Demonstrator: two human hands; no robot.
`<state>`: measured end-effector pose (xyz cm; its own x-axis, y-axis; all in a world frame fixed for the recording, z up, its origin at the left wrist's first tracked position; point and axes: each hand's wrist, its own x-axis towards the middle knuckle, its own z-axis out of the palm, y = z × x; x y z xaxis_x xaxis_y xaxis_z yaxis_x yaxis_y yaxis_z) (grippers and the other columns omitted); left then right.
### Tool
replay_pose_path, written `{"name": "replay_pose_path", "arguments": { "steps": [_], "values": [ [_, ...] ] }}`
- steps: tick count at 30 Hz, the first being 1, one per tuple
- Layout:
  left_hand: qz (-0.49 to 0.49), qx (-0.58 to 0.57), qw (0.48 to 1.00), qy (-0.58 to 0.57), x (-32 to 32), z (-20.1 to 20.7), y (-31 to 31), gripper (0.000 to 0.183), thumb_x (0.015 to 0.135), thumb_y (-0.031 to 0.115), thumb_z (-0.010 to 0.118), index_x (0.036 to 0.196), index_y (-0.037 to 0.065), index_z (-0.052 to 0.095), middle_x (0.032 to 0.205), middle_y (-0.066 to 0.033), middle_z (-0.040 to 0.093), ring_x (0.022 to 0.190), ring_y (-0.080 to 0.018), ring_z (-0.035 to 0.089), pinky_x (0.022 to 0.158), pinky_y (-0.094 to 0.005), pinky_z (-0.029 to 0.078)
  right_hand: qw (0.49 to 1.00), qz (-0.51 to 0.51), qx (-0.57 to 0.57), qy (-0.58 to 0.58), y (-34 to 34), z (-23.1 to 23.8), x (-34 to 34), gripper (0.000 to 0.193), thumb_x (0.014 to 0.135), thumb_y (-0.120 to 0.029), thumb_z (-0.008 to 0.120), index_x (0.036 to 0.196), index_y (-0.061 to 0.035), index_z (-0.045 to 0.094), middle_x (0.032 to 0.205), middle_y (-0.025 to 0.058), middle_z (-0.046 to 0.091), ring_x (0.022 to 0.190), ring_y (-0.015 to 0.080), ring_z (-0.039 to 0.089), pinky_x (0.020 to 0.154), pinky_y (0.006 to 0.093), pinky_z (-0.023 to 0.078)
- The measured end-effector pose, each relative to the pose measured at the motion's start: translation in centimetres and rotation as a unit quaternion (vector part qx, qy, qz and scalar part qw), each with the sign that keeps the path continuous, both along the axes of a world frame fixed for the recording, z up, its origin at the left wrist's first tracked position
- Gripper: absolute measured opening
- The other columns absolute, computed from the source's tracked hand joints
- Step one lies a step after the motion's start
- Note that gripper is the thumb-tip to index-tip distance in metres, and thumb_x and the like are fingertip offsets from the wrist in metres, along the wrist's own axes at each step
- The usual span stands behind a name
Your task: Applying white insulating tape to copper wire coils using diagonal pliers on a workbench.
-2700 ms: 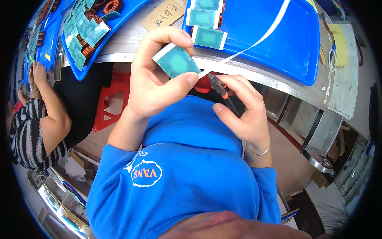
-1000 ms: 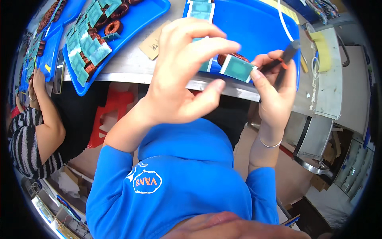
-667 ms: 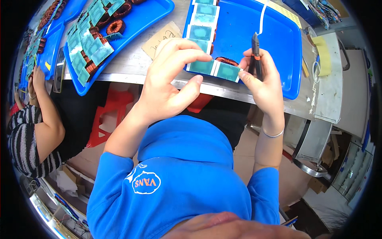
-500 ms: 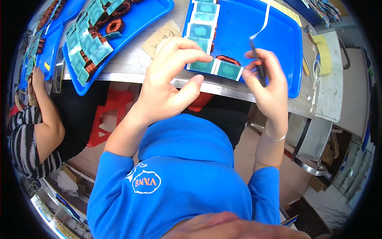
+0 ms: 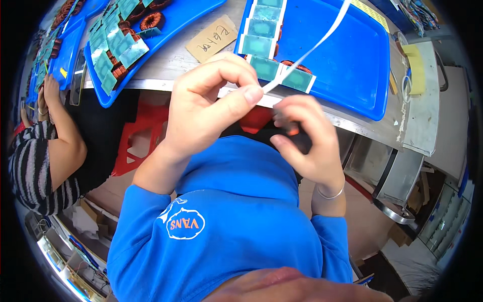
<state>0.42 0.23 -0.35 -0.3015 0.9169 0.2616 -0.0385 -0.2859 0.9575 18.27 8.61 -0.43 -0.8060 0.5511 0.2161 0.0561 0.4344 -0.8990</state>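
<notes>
My left hand (image 5: 209,103) is closed, its thumb and forefinger pinching the lower end of a narrow white strip (image 5: 318,46). The strip runs taut up and right across a blue tray (image 5: 347,83). Low and to the right, my right hand (image 5: 314,146) curls round a slim dark tool with an orange part (image 5: 291,130); motion blurs it, and its exact kind is unclear. Beyond my hands, green rectangular plates (image 5: 298,78) with white edges line the tray's left and near sides. A copper-wound coil (image 5: 296,65) shows behind one plate, partly covered by the strip.
A second blue tray (image 5: 106,100) at the left holds copper coils (image 5: 152,21) and several green plates. Between the trays lies a cardboard piece (image 5: 211,38) with handwriting. At far left works another person's arm (image 5: 65,133). A red stool (image 5: 143,123) stands below the table edge.
My left hand has closed on the end of the white strip, which was near the tool's tip before. My right hand has moved left and down with the tool.
</notes>
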Motion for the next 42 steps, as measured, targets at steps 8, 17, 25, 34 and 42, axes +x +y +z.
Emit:
{"name": "replay_pose_path", "arguments": {
  "steps": [8, 17, 25, 34, 42],
  "values": [
    [-0.124, -0.056, 0.986, 0.099, 0.9, 0.1, -0.8, 0.017, 0.075, 0.005, 0.063, 0.091, 0.000, 0.062, 0.083, -0.0076, 0.060, 0.080, -0.0164, 0.055, 0.072, -0.0282, 0.043, 0.963, -0.065, -0.086, 0.248, -0.3, 0.0, -0.3, 0.034, 0.073, 0.015, 0.057, 0.098, -0.0011, 0.041, 0.083, 0.0097, 0.051, 0.075, 0.0168, 0.056, 0.066, 0.0272, 0.047],
    [0.195, -0.285, 0.619, 0.706, -14.2, 0.9, 2.6, 0.037, 0.074, 0.022, 0.059, 0.107, 0.006, 0.057, 0.095, -0.0158, 0.057, 0.090, -0.0320, 0.058, 0.079, -0.0396, 0.045, 0.943, -0.122, -0.139, 0.277, -0.6, -0.1, 0.4, 0.033, 0.074, 0.010, 0.059, 0.099, -0.0018, 0.041, 0.085, 0.0122, 0.054, 0.076, 0.0153, 0.054, 0.068, 0.0264, 0.045],
    [0.162, -0.269, 0.740, 0.594, -17.5, -1.5, 3.6, 0.053, 0.066, 0.015, 0.066, 0.117, 0.011, 0.051, 0.100, -0.0172, 0.058, 0.092, -0.0290, 0.058, 0.078, -0.0358, 0.046, 0.949, -0.118, -0.116, 0.267, -0.2, 0.0, 1.0, 0.033, 0.074, 0.011, 0.058, 0.099, -0.0013, 0.041, 0.084, 0.0122, 0.053, 0.075, 0.0157, 0.054, 0.066, 0.0271, 0.045],
    [0.060, -0.021, 0.998, -0.027, -8.3, 3.6, 2.3, 0.039, 0.089, 0.026, 0.045, 0.123, 0.007, 0.040, 0.106, -0.0193, 0.053, 0.087, -0.0246, 0.058, 0.068, -0.0323, 0.050, 0.924, -0.112, -0.211, 0.297, 0.8, -1.0, 0.6, 0.032, 0.074, 0.007, 0.057, 0.100, -0.0016, 0.041, 0.083, 0.0121, 0.054, 0.074, 0.0175, 0.055, 0.070, 0.0292, 0.046],
    [-0.193, -0.109, 0.875, -0.431, -0.2, -0.8, -0.2, 0.090, 0.076, 0.071, 0.039, 0.135, 0.006, 0.018, 0.113, -0.0206, 0.040, 0.087, -0.0301, 0.048, 0.039, -0.0330, 0.050, 0.883, -0.082, -0.355, 0.297, -0.1, -0.4, -0.7, 0.040, 0.076, 0.002, 0.058, 0.111, -0.0030, 0.039, 0.084, 0.0113, 0.055, 0.081, 0.0247, 0.058, 0.074, 0.0363, 0.047]
  ]
}}
